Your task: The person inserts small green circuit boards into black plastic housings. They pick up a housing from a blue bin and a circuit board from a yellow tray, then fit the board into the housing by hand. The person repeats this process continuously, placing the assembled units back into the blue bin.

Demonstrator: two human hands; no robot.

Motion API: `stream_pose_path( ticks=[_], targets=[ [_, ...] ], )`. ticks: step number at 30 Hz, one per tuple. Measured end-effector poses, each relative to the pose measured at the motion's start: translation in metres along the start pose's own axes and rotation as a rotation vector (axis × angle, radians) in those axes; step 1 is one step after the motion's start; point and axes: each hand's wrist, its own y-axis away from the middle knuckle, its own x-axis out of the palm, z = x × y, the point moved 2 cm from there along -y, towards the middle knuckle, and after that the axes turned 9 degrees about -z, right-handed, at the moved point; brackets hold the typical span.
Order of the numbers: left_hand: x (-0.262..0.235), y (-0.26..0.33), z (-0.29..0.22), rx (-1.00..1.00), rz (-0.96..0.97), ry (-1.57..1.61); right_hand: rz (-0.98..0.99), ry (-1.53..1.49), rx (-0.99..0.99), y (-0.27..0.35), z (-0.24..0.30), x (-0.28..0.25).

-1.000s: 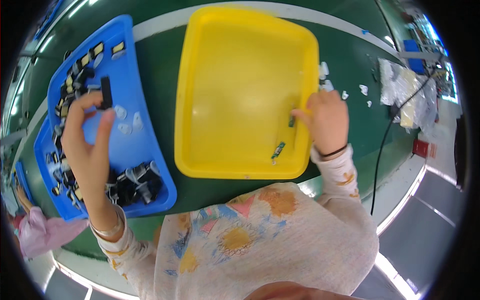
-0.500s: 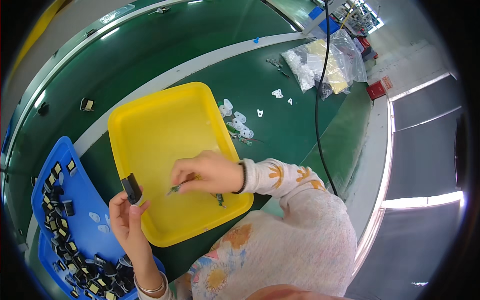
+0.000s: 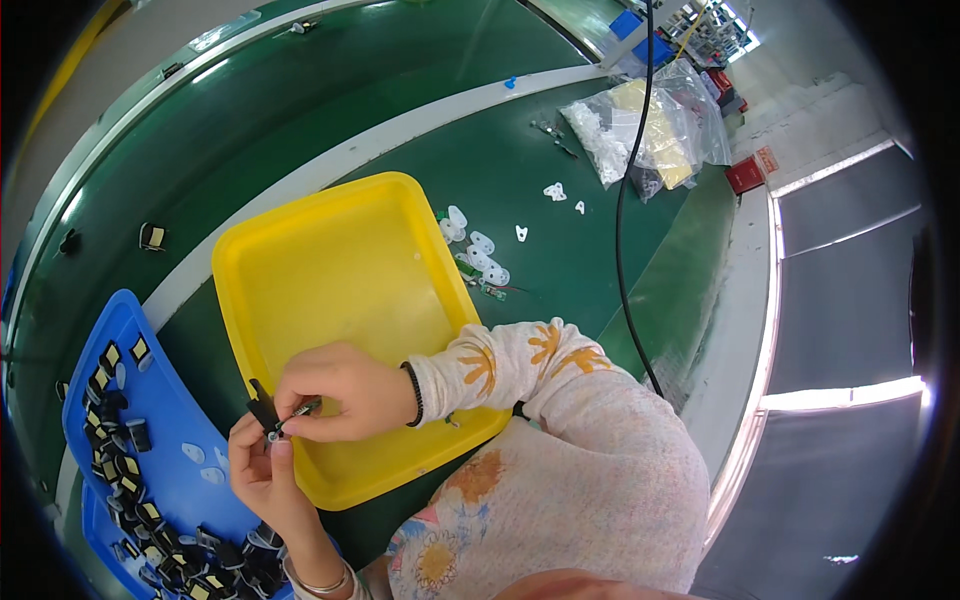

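Black small part pinched by 2 hands over the yellow tray's near-left corner.

Left hand grips the black component in its fingertips; right hand pinches a thin metal piece against it. A slip could drop either into the yellow tray or the gap beside the blue tray. Open room lies over the tray; black cable hangs well right.

Yellow tray, blue tray, green table, floral-patterned pale sleeve, black wristband

Blue tray left of yellow tray
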Motion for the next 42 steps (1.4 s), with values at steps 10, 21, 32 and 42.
stream_pose_path(
  ticks=[10, 21, 32, 42],
  targets=[
    [0.008, -0.001, -0.007, 0.082, -0.058, 0.134, -0.078, 0.226, -0.203, -0.004, 0.004, -0.002],
    [0.003, 0.002, -0.008, 0.083, -0.054, 0.11, -0.074, 0.282, -0.336, -0.005, 0.003, 0.004],
    [0.004, 0.002, -0.01, 0.085, -0.021, 0.114, -0.086, 0.339, -0.408, -0.005, 0.005, 0.005],
    [0.005, 0.002, -0.013, 0.065, 0.048, 0.152, -0.047, 0.33, -0.391, -0.002, 0.005, 0.007]
  ],
)
